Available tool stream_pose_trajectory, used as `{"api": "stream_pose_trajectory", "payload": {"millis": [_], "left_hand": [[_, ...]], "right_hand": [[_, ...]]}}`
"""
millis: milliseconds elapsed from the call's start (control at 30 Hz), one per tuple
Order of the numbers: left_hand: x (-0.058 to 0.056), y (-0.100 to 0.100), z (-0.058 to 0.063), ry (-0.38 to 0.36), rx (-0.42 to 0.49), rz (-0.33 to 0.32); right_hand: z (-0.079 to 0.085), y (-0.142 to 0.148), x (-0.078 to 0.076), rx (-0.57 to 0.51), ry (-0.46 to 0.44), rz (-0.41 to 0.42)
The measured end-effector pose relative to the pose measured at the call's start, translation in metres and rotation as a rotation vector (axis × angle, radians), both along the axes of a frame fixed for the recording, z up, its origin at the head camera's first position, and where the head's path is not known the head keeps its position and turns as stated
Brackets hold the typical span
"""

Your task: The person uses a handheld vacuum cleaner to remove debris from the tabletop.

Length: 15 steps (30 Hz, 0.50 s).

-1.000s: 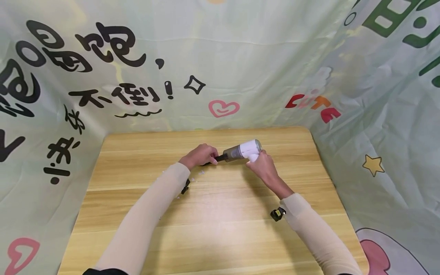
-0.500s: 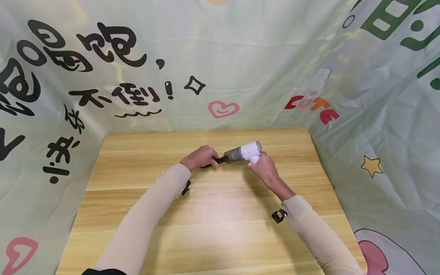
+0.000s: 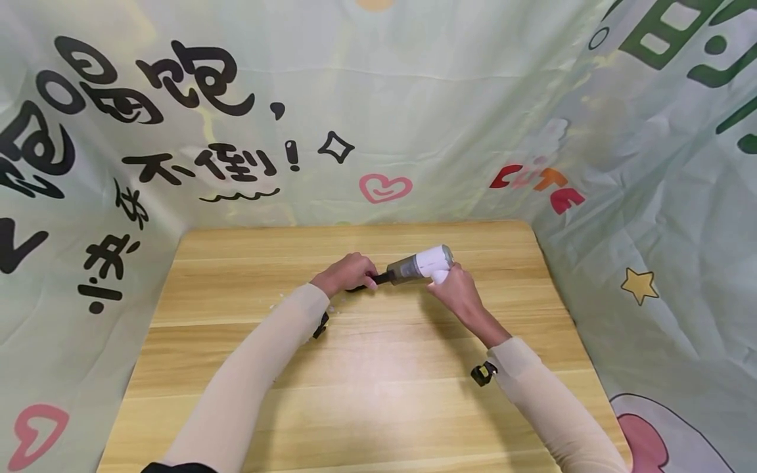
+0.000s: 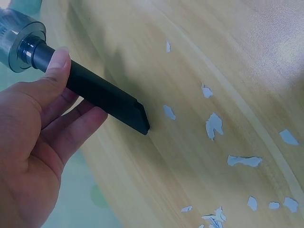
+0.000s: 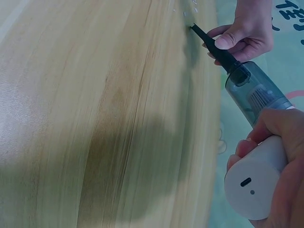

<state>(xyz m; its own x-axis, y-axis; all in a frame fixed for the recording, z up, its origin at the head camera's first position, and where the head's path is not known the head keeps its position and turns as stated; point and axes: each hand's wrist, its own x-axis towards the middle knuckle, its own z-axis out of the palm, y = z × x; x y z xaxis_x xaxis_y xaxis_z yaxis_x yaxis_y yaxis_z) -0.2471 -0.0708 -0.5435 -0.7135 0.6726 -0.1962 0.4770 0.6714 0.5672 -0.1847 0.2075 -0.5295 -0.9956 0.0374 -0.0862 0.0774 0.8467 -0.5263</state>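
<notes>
A handheld vacuum cleaner with a white body, a clear smoky dust cup and a flat black nozzle is held across the far middle of the table. My right hand grips its white handle. With thumb and fingers, my left hand pinches the nozzle near the dust cup. The nozzle's slanted tip points left and down, close over the wood. Several torn paper scraps lie scattered just beyond the tip in the left wrist view; my left forearm partly hides them in the head view.
The wooden table has rounded far corners. Printed cloth hangs behind it and along both sides, close to its edges. A small black camera sits at the right wrist, another at the left.
Both hands and the vacuum cleaner have shifted slightly toward the person and to the right, the nozzle still low over the table. Both grips stay the same.
</notes>
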Motion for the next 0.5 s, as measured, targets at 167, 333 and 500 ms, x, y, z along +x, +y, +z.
{"api": "stream_pose_trajectory", "payload": {"millis": [167,333,500], "left_hand": [[0.0015,0.0002,0.0001,-0.006,0.002,-0.002],[0.0023,0.0003,-0.0002,0.004,-0.007,-0.001],[0.003,0.0009,0.0004,-0.005,-0.006,0.004]], "right_hand": [[-0.001,0.0009,0.0008,0.004,-0.015,-0.002],[-0.0021,0.0015,0.0017,-0.004,-0.019,-0.002],[-0.0025,0.0022,0.0029,-0.018,-0.011,0.002]]}}
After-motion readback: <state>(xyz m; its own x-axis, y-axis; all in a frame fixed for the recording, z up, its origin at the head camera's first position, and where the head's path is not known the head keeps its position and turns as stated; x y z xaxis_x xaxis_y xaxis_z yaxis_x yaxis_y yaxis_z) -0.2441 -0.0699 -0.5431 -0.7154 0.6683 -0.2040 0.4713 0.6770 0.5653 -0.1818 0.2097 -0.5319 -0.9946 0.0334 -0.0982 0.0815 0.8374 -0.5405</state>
